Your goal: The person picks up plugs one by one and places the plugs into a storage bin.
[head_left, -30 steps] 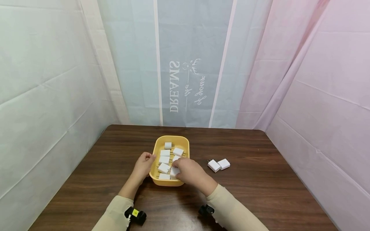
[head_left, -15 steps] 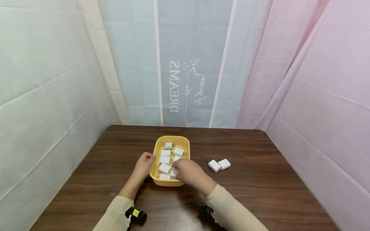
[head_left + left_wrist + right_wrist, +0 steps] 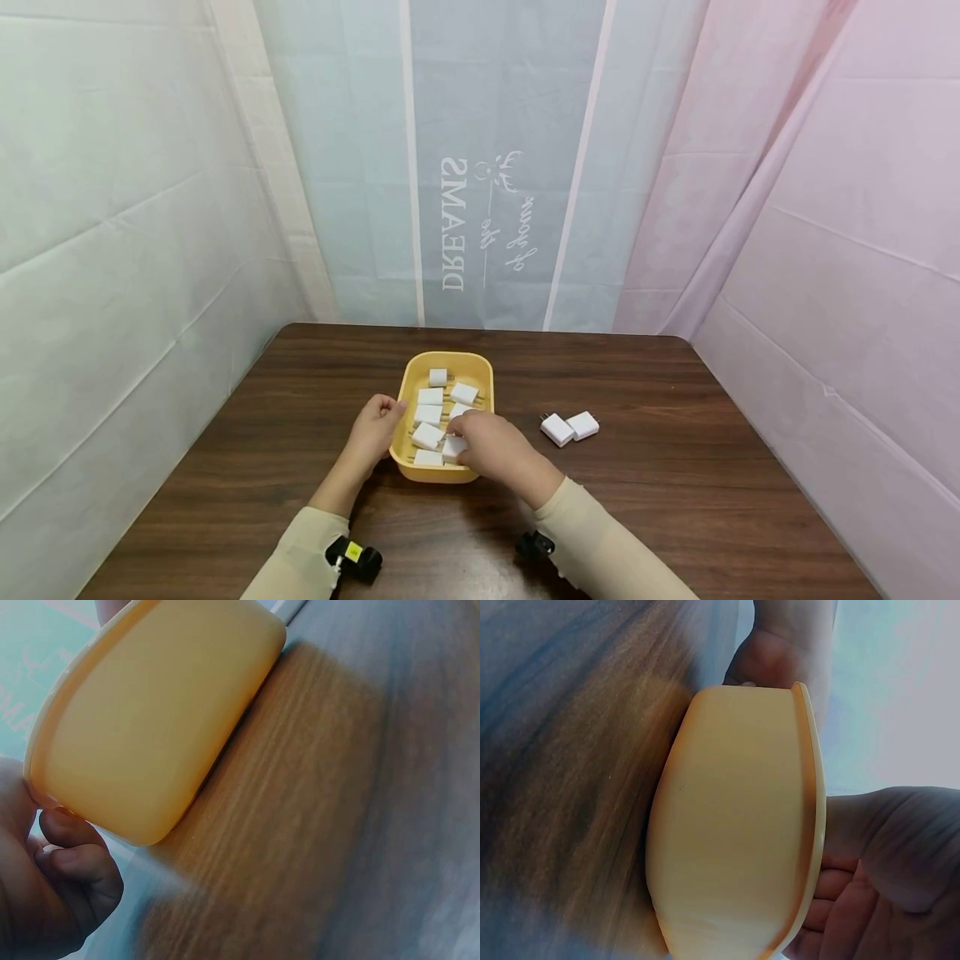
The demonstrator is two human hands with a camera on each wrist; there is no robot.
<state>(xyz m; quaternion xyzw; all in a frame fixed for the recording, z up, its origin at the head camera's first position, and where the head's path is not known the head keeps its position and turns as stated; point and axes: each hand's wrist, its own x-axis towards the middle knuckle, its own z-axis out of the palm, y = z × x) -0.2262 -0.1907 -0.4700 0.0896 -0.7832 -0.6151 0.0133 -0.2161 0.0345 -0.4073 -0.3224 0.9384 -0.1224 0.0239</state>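
A yellow plastic bin [image 3: 431,474] stands on the table with several white plug-in charger blocks [image 3: 428,415] lying in it, metal prongs showing on some. My left hand [image 3: 372,433] pinches the bin's left rim between thumb and curled fingers; the left wrist view shows this hand [image 3: 64,889] at the bin's wall [image 3: 157,712]. Reaching over the right rim, my right hand [image 3: 498,450] holds a white charger block [image 3: 453,449] low in the near right part of the bin. In the right wrist view the bin's wall [image 3: 731,810] hides that hand's fingertips.
Two more white charger blocks, one [image 3: 557,430] touching the other [image 3: 582,425], lie on the table right of the bin. The dark wood table [image 3: 675,500] ends at a back edge before a printed curtain [image 3: 487,250]. Pale cloth walls [image 3: 112,250] flank both sides.
Both hands keep their places and the charger blocks lie as before. Only a very slight shift of the whole head view shows.
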